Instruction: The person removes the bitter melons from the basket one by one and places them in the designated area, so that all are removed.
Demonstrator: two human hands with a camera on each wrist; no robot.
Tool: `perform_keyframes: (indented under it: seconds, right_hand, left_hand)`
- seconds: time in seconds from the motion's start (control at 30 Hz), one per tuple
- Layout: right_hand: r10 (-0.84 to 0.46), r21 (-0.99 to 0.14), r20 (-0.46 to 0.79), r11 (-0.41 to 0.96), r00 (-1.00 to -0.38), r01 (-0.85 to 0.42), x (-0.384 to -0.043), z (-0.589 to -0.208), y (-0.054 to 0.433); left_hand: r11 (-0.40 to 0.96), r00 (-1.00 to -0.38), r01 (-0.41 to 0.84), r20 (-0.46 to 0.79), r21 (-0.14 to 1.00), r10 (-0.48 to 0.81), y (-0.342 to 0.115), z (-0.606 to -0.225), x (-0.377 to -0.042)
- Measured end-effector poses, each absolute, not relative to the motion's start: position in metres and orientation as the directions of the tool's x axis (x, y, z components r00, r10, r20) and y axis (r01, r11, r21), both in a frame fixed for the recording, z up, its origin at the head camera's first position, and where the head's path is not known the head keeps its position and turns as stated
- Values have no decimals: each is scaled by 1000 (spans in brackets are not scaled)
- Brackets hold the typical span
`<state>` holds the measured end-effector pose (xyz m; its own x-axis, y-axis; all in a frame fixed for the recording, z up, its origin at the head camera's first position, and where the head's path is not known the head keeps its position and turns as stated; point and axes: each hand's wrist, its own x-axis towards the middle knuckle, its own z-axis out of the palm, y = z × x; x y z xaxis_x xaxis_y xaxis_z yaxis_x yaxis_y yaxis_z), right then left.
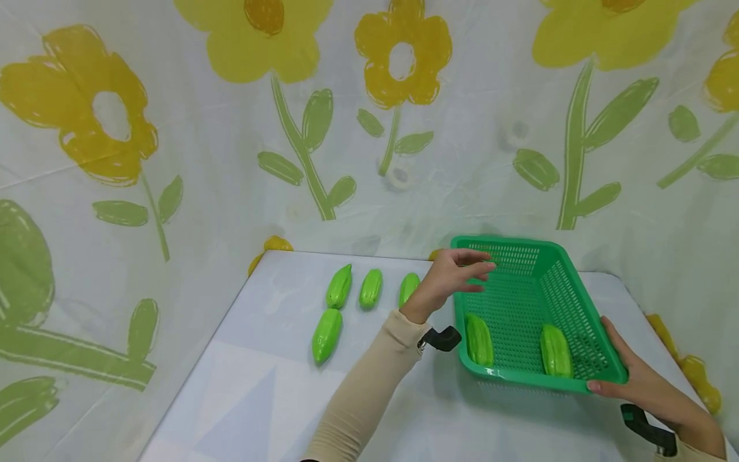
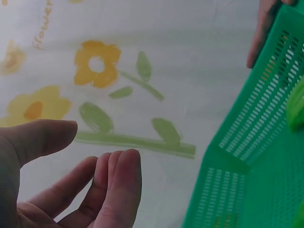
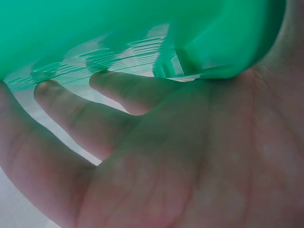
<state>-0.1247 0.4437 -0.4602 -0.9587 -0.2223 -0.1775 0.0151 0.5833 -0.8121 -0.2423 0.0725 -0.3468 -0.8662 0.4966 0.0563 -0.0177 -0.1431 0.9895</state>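
Observation:
My left hand [image 1: 450, 277] hovers by the left rim of a green plastic basket [image 1: 514, 295]. Its fingers are loosely bent, with a gap between thumb and fingertips and nothing held, as the left wrist view shows. At the basket's near right corner, my right hand [image 1: 643, 378] grips the rim, the thumb on the front edge and the fingers along the outer side wall. Inside lie two ridged green vegetables: one melon-like piece [image 1: 480, 340] at the near left, another [image 1: 556, 351] at the near right. A similar green vegetable [image 1: 408, 287] is partly hidden behind my left wrist.
On the white table [image 1: 277, 398], left of the basket, lie more green vegetables: a pointed one [image 1: 339, 286], a shorter one [image 1: 371, 289] and a front one [image 1: 327, 335]. A flower-printed curtain [image 1: 462, 167] stands behind the table's far edge.

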Motion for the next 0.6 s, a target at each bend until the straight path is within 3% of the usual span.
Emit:
perform_keyframes:
  seconds: [0.6]
  right_hand:
    - [-226,-837,-192,546,-955,39,-124,-463,447]
  left_hand:
    - [-183,-844,-269,-140,946,517,151,-369,-232]
